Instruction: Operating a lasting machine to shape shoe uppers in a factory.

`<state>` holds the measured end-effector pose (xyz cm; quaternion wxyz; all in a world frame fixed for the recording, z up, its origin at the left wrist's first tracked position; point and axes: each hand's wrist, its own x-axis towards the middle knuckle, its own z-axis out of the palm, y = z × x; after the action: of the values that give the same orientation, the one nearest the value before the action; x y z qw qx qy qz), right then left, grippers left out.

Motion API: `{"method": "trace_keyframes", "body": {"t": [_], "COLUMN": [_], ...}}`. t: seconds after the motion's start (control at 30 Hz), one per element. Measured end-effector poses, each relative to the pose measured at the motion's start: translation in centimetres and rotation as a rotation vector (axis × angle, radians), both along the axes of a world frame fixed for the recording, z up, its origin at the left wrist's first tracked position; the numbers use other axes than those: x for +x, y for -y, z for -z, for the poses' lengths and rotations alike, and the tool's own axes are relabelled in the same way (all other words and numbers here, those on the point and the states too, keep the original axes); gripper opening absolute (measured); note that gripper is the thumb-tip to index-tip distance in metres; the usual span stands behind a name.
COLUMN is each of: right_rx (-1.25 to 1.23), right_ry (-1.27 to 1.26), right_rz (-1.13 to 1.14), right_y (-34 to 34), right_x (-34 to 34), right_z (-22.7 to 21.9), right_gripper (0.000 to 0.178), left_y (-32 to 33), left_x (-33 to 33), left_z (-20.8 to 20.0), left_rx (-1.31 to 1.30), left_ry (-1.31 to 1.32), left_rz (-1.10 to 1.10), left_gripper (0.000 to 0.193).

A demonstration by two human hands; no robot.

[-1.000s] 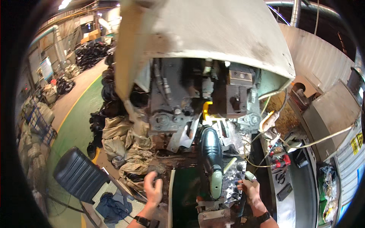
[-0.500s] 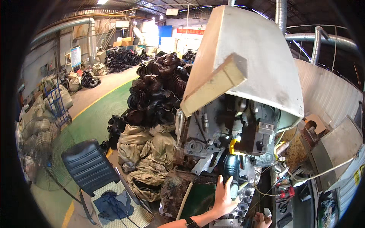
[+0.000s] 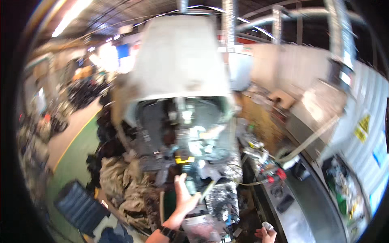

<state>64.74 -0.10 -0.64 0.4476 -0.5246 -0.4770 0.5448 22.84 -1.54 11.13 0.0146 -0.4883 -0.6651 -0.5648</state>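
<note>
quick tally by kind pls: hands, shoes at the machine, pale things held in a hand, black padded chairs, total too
Hands: 2 (left hand, right hand)
Shoes at the machine: 1 (dark shoe, blurred)
Pale things held: 1 (small pale object, right hand)
Black padded chairs: 1 (black chair)
Total: 5

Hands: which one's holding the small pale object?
Your right hand, at the picture's bottom edge, holds the pale object. Your left hand, higher up, is spread by the dark shoe.
</note>
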Motion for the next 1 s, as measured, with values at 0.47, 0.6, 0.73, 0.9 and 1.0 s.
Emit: {"method": "trace_keyframes", "body": {"t": [0.47,0.6,0.73,0.9,1.0], "right_rx": [-0.267,-0.225,-0.171,-0.186,-0.27], "right_ry": [-0.098,-0.067,-0.104,0.055,0.235], "right_rz": [0.771,0.86,0.861,0.755,0.745], "right_y": [16.9,18.0,17.1,17.6,22.2], "right_x": [27.8,29.2,29.3,28.3,28.1], "right_z": [10.3,10.8,11.6,9.8,10.7], "right_gripper": [0.029,0.027,0.029,0.027,0.023], "left_y": [-0.3,-2.2,-8.3,-10.1,-7.8], "left_x": [4.3,8.0,20.8,36.3,44.1], "left_z": [2.7,1.4,1.9,9.5,12.8], "left_rx": [-0.184,-0.219,-0.556,-0.808,-0.641], "left_ry": [-0.173,-0.916,-0.238,-0.859,-1.064], "left_rz": [-0.42,-0.587,0.48,1.315,1.665], "left_gripper": [0.099,0.085,0.057,0.054,0.055]}}
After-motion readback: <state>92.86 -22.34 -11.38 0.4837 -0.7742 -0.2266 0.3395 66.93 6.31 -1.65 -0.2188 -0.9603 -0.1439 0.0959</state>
